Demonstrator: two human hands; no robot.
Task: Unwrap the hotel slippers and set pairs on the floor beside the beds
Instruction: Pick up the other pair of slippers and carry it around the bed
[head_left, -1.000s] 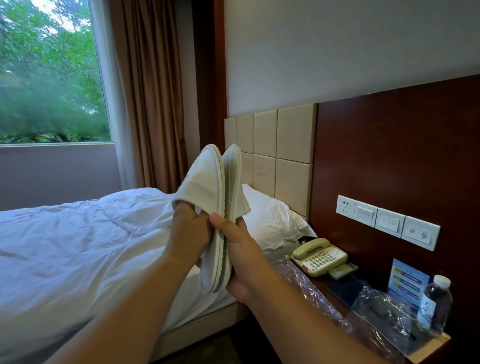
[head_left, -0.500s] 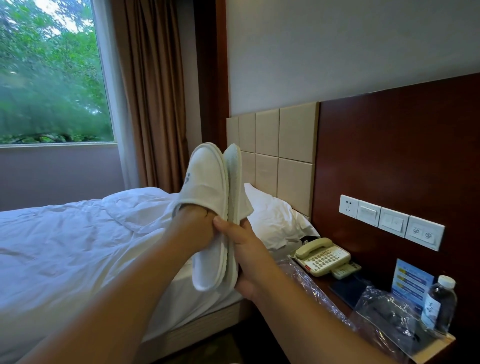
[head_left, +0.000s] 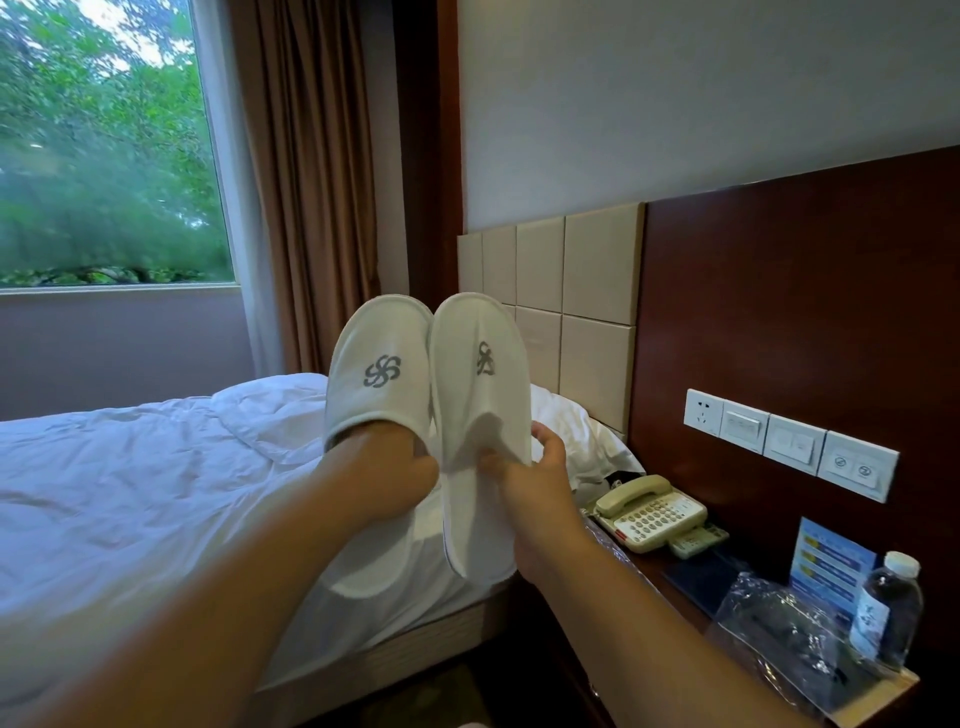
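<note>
Fingers (head_left: 496, 464) of the right hand (head_left: 535, 488) pinch the right slipper (head_left: 478, 415). The left hand (head_left: 389, 467) reaches into the left slipper (head_left: 376, 374), its fingers hidden, so their curl cannot be told. Sole-to-sole before, the unwrapped pair now opens side by side, held up before the bed (head_left: 130, 493), likely ready for the floor.

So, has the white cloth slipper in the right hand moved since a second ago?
Yes: the white cloth slipper turned from edge-on to facing the camera, toe staying at the beige padded headboard's left edge.

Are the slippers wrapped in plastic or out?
Out. The slippers are bare cloth, one on the left hand, one in the right hand; a plastic bag lies on the nightstand.
</note>
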